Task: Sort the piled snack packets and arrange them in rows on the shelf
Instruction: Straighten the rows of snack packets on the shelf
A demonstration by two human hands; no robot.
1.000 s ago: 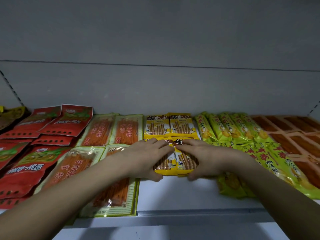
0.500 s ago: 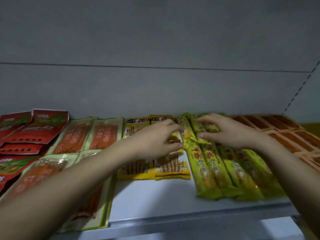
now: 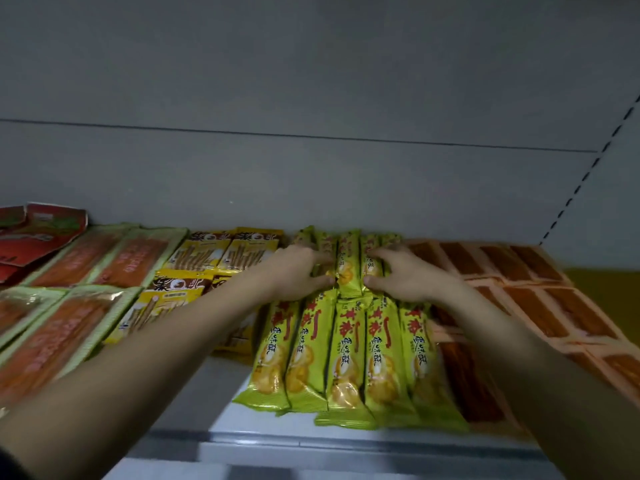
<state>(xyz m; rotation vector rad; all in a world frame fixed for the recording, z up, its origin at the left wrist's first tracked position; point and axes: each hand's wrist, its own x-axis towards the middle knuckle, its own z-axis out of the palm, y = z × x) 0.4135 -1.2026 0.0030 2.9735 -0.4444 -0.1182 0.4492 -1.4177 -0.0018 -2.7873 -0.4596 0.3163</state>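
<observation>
The back wall (image 3: 311,81) of the shelving unit is made of plain grey panels, and it fills the upper half of the view. A thin dark seam (image 3: 311,136) runs across it from left to right, a little above the middle. At the far right, a slanted upright (image 3: 585,178) with a line of small dark slots goes from the top corner down to the shelf. The shelf board (image 3: 228,386) is pale grey-white, and a bare part of it shows at the near side. Its near edge is a grey metal rail (image 3: 346,445). The light is dim and even, without strong shadows.
</observation>
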